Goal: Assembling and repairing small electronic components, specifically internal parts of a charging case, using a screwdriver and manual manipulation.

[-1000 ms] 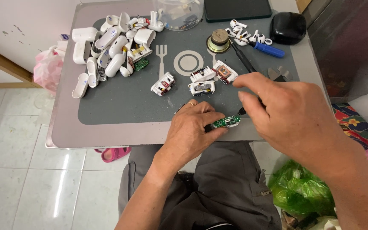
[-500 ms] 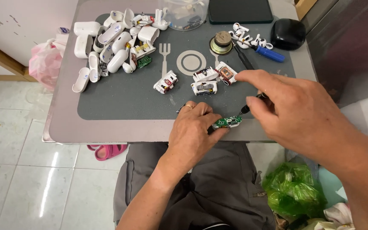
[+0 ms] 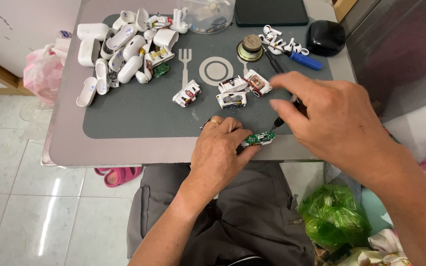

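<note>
Pale floor tiles show below a small grey table (image 3: 124, 152) covered by a dark grey mat (image 3: 139, 111) printed with a fork and plate outline. At its near edge the left hand (image 3: 220, 152) pinches a small green circuit board (image 3: 258, 139) between thumb and fingers, pressing it flat, apparently to steady it. The right hand (image 3: 334, 118) is closed around a thin dark tool (image 3: 278, 123), its tip touching the board's right end.

Just beyond the hands lie four opened white inner modules (image 3: 232, 92) in a loose row, within easy reach. Further off beyond the left hand sits a heap of empty white case shells (image 3: 119, 47). Beyond the right hand lie a blue-handled screwdriver (image 3: 301, 59), a round brass-coloured part (image 3: 250, 48) and a black pouch (image 3: 325, 37). A clear plastic tub (image 3: 207, 15) at the far edge holds small parts, too blurred to identify.
</note>
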